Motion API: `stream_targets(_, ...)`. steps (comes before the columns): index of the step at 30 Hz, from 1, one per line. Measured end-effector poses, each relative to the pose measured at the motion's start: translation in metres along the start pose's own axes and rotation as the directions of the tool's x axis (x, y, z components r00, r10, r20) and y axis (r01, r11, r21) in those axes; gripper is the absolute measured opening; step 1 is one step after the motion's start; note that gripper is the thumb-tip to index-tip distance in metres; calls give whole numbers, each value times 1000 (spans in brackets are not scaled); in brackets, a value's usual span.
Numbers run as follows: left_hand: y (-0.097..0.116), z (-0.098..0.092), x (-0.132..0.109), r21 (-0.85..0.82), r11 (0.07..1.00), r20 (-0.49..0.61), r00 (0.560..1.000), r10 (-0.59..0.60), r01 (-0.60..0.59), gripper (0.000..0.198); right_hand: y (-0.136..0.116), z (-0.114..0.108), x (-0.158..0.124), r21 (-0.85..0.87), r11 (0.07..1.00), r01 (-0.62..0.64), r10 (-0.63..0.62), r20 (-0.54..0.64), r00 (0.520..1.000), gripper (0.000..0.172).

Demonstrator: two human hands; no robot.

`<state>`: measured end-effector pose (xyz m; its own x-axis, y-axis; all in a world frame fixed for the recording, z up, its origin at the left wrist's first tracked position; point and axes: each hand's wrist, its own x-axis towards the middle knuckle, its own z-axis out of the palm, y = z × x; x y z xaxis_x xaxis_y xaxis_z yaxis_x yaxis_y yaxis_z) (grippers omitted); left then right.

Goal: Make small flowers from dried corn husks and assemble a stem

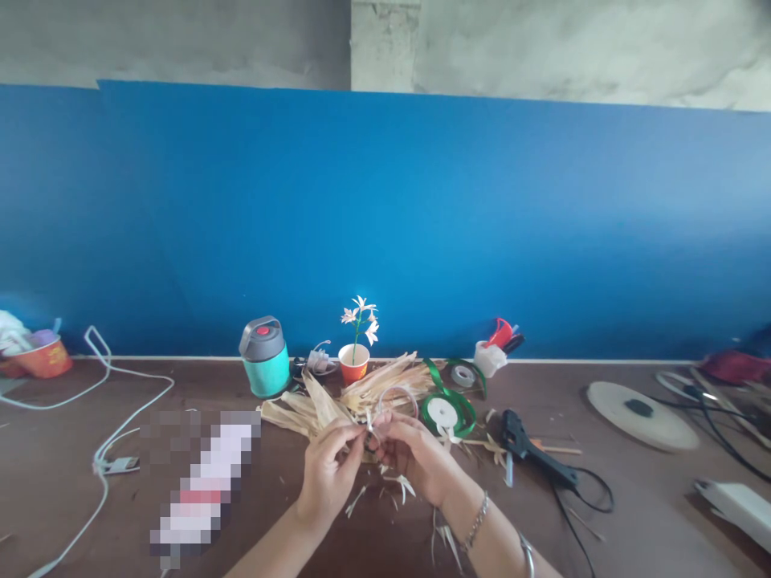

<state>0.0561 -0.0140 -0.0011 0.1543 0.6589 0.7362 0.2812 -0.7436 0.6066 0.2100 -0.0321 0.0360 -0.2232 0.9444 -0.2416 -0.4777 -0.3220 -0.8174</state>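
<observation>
My left hand [328, 474] and my right hand [413, 453] meet above the brown table [632, 514], fingers pinched together on a small pale strip of dried husk [369, 423] held between them. A thin loop of wire [397, 395] rises just above the right fingers. Behind the hands lies a pile of dried corn husks [337, 397]. Small husk scraps [397, 486] are scattered under the hands. A bracelet shows on my right wrist.
A teal flask [265, 357], an orange cup with a husk flower [354, 361], green ribbon spools [449, 409], tape [463, 375], a black glue gun [530, 449] with cord, a round disc [642, 413], white cables [102, 417] and a blue wall behind.
</observation>
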Motion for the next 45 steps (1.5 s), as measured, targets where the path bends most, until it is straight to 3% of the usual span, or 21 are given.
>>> stream_targets(8,0,-1,-2,13,998,-27,998,64,-63,16,4,-1,3,-105,991,-83,83,5,996,25)
stream_targets(17,1,0,-1,-59,998,-24,999,-30,28,9,6,-6,3,-102,992,-74,75,8,997,23)
stream_targets(24,1,-2,-1,-44,998,-36,999,40,-41,13,2,2,-2,-138,987,-86,94,54,994,21)
stream_targets(30,-2,-2,-1,-21,995,-39,995,92,-93,20,5,-1,0,-111,991,-72,79,57,995,20)
stream_targets(35,-3,0,-3,-28,999,-32,999,35,-36,24,8,-8,5,-61,992,-113,116,50,992,14)
stream_targets(39,-1,0,-4,-45,999,8,1000,-3,3,14,7,-9,5,-66,991,-120,126,86,988,13)
stream_targets(45,0,-1,-1,3,997,26,997,72,-72,15,5,-10,4,-51,990,-129,134,119,984,13)
